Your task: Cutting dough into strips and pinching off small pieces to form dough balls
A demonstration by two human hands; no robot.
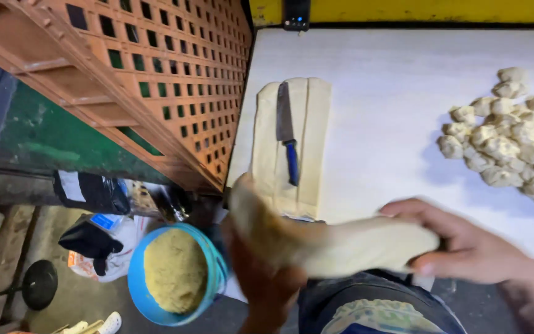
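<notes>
Here, seen from above:
Left hand (267,278): fingers closed under one end of a dough strip (335,238).
Right hand (465,247): fingers gripping the other end.
Dough strip: lifted off the white table (390,111).
Done: heap of dough pieces (514,148).
Left: cut dough sheet (292,145) beneath a blue-handled knife (287,133).
Floor: blue bowl (174,272) of crumbly filling.
</notes>
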